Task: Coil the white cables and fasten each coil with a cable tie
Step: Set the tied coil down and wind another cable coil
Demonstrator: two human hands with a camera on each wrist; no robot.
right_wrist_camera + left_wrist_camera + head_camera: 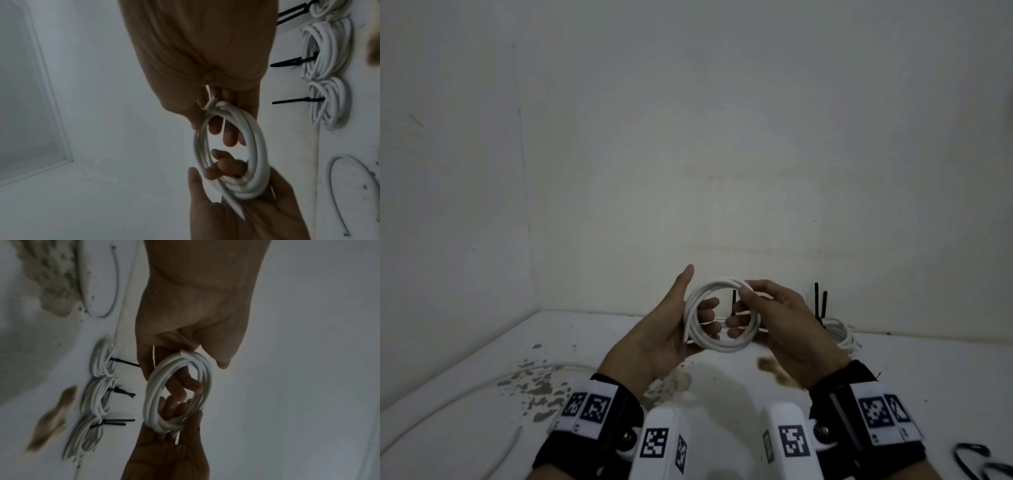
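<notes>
A white cable coil (722, 317) is held in the air above the table (893, 370), between both hands. My left hand (698, 301) cradles its left side, fingers curled through the loop and thumb pointing up. On the upper right side, my right hand (746, 305) pinches the strands between thumb and fingers. The left wrist view shows the coil (179, 392) with a short cable end sticking out at its lower edge. In the right wrist view the coil (230, 154) has no tie on it. Loose black cable ties (976, 459) lie at the table's near right.
Three tied coils (96, 395) with black tie tails (123, 392) lie in a row against the back wall, partly hidden in the head view by my right hand. A loose white cable (448, 394) curves across the left of the table, beside brown stains (537, 380).
</notes>
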